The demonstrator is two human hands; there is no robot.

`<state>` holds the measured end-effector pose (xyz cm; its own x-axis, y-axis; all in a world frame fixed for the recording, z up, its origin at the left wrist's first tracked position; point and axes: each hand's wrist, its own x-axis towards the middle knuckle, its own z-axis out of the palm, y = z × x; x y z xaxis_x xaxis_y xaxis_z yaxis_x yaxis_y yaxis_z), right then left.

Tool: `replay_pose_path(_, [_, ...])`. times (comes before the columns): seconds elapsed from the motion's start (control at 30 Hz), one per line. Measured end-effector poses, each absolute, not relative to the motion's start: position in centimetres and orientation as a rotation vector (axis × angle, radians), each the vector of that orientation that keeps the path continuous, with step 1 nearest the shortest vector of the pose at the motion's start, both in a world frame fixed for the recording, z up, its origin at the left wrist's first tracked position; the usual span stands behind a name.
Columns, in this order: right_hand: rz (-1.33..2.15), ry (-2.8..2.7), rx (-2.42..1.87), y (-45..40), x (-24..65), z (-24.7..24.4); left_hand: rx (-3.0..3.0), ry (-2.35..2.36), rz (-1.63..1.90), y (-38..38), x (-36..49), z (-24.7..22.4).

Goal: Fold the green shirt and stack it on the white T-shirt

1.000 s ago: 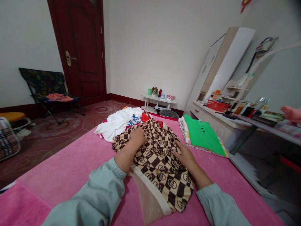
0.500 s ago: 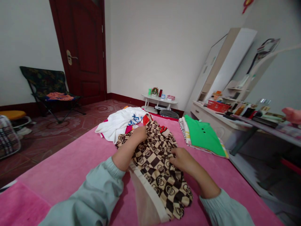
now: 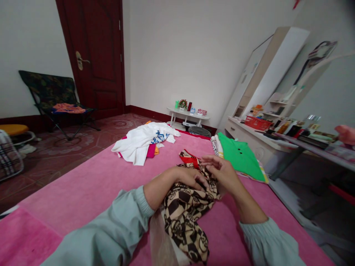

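Note:
A brown-and-beige checkered garment (image 3: 184, 207) with red trim at its collar lies bunched lengthwise on a pink bedspread (image 3: 111, 181). Across its upper part rests my left hand (image 3: 191, 178), fingers bent loosely and slightly apart, palm side hidden. My right hand (image 3: 222, 171) hovers at the garment's right edge near the red trim, its fingers stretched towards the left. A sheer pale panel (image 3: 162, 240) shows from under the garment's lower left side. Beyond the hands to the left is a rumpled white shirt (image 3: 142, 138) with blue lettering, over pink and orange cloth.
On the right stands a folded stack topped by a green shirt (image 3: 241, 157). A dressing table (image 3: 238, 129) with a red basket (image 3: 257, 123) and bottles lines the right side. A low white table (image 3: 188, 113) is at the far wall, a camouflage folding chair (image 3: 50, 88) at left.
The garment's left side has been brought over to the right, making it narrower and baring the bedspread by the white shirt. My left hand moved right and nearer; my right hand moved up towards the collar.

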<state>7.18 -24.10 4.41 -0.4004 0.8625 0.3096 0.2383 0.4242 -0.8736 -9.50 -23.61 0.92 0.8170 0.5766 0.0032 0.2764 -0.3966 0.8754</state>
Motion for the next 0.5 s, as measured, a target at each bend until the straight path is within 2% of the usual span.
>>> replay_pose_path(0.1, [1.053,-2.057,-0.904,-22.1,8.9,2.0,1.896,0.634,0.302,-23.5,-11.2,2.1])
replay_pose_path(0.2, [0.903,-2.392,-0.897,-22.5,9.2,1.3,1.693,0.709,0.294,-23.2,-14.1,3.7])
replay_pose_path(0.4, [0.273,-2.629,-1.245,-25.7,6.4,1.7,1.634,1.089,0.786,-22.1,-17.8,4.7])
replay_pose_path(0.5, [0.295,-2.545,-1.285,-26.0,5.4,1.1,1.586,1.124,0.836,-22.0,-17.8,4.6])
